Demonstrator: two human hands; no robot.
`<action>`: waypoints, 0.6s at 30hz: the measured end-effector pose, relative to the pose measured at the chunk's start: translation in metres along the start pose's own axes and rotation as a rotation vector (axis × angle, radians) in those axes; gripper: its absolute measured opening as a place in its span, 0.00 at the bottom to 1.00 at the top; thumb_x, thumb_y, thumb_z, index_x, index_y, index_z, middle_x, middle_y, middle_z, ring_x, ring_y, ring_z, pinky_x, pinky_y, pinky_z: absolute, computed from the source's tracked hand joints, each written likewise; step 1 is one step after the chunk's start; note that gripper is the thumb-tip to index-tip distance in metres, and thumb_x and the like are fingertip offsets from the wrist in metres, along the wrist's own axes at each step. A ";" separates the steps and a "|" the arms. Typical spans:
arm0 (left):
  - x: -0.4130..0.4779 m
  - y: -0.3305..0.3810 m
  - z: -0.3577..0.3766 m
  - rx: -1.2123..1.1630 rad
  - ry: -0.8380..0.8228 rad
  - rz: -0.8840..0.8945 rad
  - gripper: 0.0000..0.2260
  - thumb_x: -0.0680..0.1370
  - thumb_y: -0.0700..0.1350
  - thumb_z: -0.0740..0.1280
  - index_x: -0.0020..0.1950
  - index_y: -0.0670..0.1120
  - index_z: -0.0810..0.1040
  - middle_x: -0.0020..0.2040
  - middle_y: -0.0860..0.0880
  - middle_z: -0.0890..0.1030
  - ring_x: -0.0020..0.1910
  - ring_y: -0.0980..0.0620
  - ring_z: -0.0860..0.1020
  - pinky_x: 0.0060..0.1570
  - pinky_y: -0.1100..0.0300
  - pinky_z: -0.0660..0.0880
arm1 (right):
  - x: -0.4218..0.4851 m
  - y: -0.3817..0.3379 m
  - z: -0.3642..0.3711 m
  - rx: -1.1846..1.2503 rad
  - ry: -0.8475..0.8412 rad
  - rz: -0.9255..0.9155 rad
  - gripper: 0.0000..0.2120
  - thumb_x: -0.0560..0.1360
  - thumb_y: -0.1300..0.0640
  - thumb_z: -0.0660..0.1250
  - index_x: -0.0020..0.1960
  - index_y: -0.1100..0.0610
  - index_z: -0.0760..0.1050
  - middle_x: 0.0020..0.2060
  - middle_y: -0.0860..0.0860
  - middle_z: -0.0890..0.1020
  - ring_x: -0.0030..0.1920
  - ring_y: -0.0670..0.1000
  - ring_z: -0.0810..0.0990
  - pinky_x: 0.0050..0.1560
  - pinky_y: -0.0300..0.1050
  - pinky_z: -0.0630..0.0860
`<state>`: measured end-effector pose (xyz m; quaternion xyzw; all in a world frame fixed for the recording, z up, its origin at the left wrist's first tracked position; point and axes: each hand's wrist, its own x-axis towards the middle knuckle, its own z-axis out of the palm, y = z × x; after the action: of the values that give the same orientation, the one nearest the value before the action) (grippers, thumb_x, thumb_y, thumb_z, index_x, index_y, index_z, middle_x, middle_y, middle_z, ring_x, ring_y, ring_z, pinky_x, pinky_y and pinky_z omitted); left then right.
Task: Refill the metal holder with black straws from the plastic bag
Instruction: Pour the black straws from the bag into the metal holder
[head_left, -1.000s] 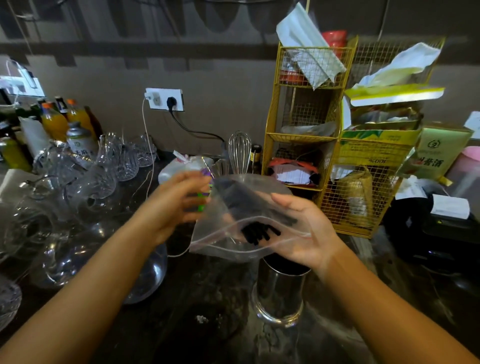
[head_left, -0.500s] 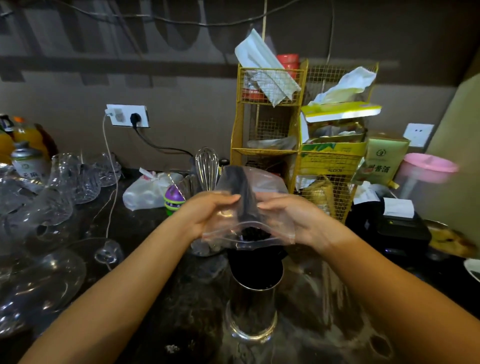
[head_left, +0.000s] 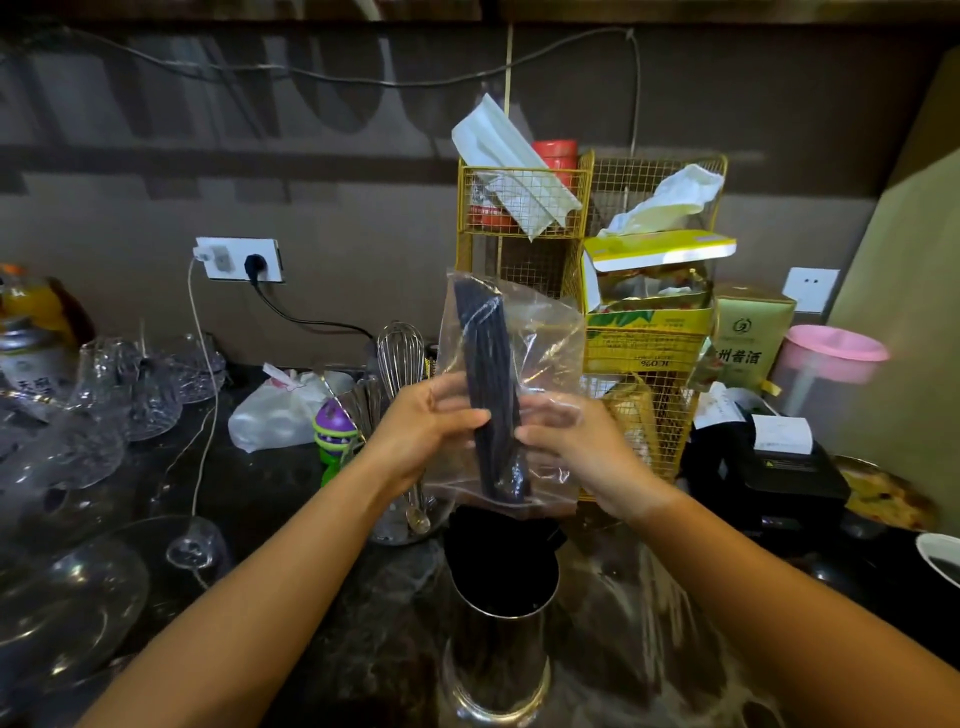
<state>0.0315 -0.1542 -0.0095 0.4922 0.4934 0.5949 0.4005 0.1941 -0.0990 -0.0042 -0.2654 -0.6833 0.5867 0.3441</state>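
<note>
1. Metal holder (head_left: 501, 639) stands on the dark counter (head_left: 332, 597), directly below the plastic bag (head_left: 511, 395).
2. Left hand (head_left: 421, 431) and right hand (head_left: 576, 452) pinch the bag upright.
3. Black straws (head_left: 491, 395) should slide out best with the opening kept centred over the holder.

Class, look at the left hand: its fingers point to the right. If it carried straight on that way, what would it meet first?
The left hand would most likely press into the black straws inside the plastic bag, which it already grips; beyond them is the right hand.
</note>
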 end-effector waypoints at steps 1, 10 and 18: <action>-0.001 -0.005 0.000 -0.005 0.003 0.003 0.14 0.68 0.31 0.66 0.51 0.44 0.78 0.39 0.51 0.85 0.40 0.51 0.82 0.46 0.57 0.79 | -0.001 0.005 0.000 0.011 0.004 -0.012 0.15 0.71 0.70 0.65 0.44 0.50 0.78 0.37 0.49 0.82 0.35 0.43 0.83 0.36 0.33 0.79; -0.009 -0.025 -0.002 -0.039 -0.046 -0.002 0.16 0.67 0.32 0.66 0.53 0.43 0.78 0.41 0.51 0.86 0.44 0.52 0.82 0.45 0.61 0.80 | -0.014 0.024 0.001 0.089 -0.016 -0.004 0.13 0.72 0.68 0.64 0.45 0.51 0.80 0.38 0.48 0.84 0.38 0.45 0.84 0.37 0.34 0.79; -0.008 -0.019 -0.004 -0.087 -0.046 0.026 0.17 0.63 0.38 0.69 0.52 0.46 0.78 0.40 0.52 0.86 0.41 0.53 0.83 0.41 0.63 0.79 | -0.016 0.019 0.000 0.089 0.022 -0.027 0.08 0.73 0.66 0.64 0.44 0.55 0.79 0.39 0.52 0.83 0.37 0.45 0.82 0.38 0.34 0.80</action>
<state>0.0293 -0.1585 -0.0301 0.4943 0.4513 0.6094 0.4251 0.2031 -0.1078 -0.0257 -0.2467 -0.6564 0.6089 0.3709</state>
